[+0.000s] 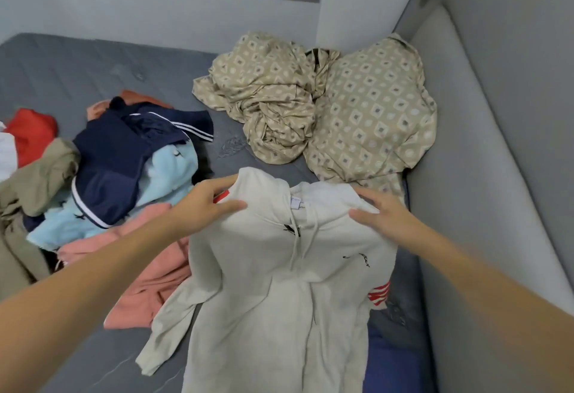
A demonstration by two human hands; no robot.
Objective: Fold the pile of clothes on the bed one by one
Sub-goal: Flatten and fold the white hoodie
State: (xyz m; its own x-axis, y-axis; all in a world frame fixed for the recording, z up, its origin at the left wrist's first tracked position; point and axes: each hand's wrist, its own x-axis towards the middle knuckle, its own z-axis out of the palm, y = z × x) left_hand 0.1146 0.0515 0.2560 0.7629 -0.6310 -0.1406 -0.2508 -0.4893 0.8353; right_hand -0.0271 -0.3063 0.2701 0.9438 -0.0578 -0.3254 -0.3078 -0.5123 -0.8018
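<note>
While the grey mattress (93, 69) fills the corner between pale walls, the cream hoodie (273, 293) hangs over it front-up, its long axis running from the hood, farthest from me, down toward me. My left hand (208, 203) and right hand (379, 209) each pinch 1 shoulder, arms stretched forward. The clothes pile (108, 181) lies left.

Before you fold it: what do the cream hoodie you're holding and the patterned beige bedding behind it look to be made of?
Cream hoodie: seemingly thick cotton-type fleece, matte, hanging in soft broad folds, with a drawcord at the neck. Patterned beige bedding: probably thin woven cotton or a blend, faint sheen, many fine sharp creases. Fibre type cannot be confirmed by sight.
</note>
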